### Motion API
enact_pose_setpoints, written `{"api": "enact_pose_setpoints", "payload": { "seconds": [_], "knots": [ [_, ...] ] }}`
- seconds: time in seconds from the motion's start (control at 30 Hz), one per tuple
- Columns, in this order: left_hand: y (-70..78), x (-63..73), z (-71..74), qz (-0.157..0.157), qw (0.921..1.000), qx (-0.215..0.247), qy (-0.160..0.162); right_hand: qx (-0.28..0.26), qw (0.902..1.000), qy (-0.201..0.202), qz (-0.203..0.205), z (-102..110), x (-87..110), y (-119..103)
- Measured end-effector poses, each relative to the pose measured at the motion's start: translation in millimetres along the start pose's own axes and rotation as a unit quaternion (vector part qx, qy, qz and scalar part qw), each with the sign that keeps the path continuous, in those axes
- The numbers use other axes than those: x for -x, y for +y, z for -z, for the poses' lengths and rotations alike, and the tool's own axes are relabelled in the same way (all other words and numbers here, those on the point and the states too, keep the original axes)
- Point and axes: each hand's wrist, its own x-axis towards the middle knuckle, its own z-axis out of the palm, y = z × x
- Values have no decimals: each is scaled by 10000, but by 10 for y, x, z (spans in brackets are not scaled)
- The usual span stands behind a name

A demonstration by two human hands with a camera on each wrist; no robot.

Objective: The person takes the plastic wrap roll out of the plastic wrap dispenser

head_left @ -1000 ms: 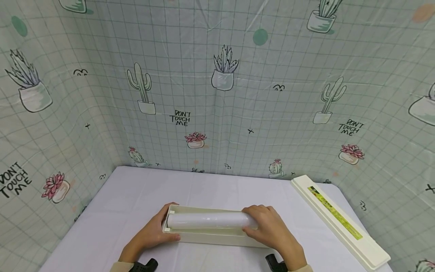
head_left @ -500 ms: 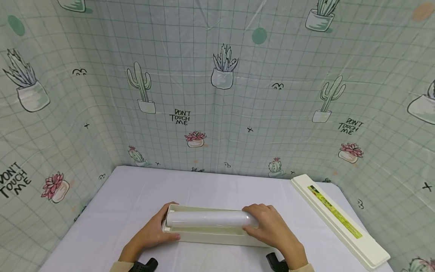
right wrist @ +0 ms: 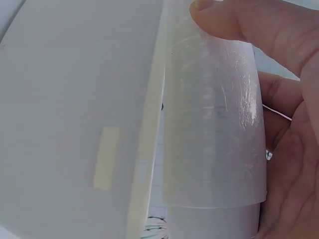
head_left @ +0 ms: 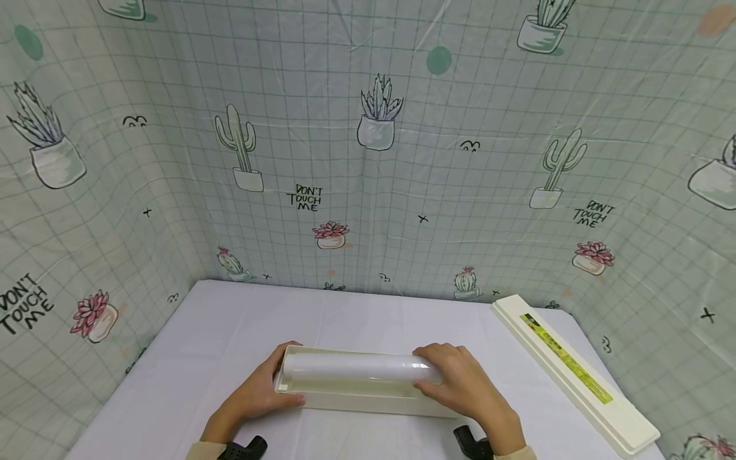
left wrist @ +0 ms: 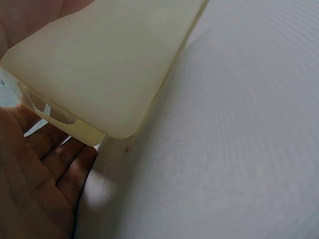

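- Table (head_left: 230, 332) covered in white cloth; widest stretches of it lie beyond the box and off to its left; a narrower strip separates right hand and lid.
- Box (head_left: 362, 402), long and open-topped, sits near the front, its length running side to side; left hand (head_left: 261, 388) grips its left end, thumb on the near wall, fingers around the end.
- Roll (head_left: 351, 367) lies lengthwise along the box's opening, nearer the far wall; right hand (head_left: 454, 377) grasps its right end between thumb and fingers; right wrist view shows a narrow gap between box edge and roll.
- Lid (head_left: 566, 377) lies diagonally at right, well apart from the box; its far end reaches the table's back edge.
- Materials: box off-white, smooth, with rounded corners, looks like plastic; roll of translucent film, glossy, finely wrinkled, cylindrical, a core projecting past the film; lid flat, off-white, bearing a yellow-green label (head_left: 566, 359).
- Backdrop (head_left: 368, 211): creased grid-print fabric with potted cacti.
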Motion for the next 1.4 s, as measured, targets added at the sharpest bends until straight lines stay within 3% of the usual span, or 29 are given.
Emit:
{"api": "enact_pose_setpoints", "payload": {
  "seconds": [0.77, 1.4],
  "knots": [
    [8, 2, -15, 104, 9997, -218, 92, -203, 9983, 481, -252, 126, 37, 204],
    [26, -16, -24, 222, 9995, -195, 95, -48, 9963, 556, -654, 240, 101, 371]
  ]
}}
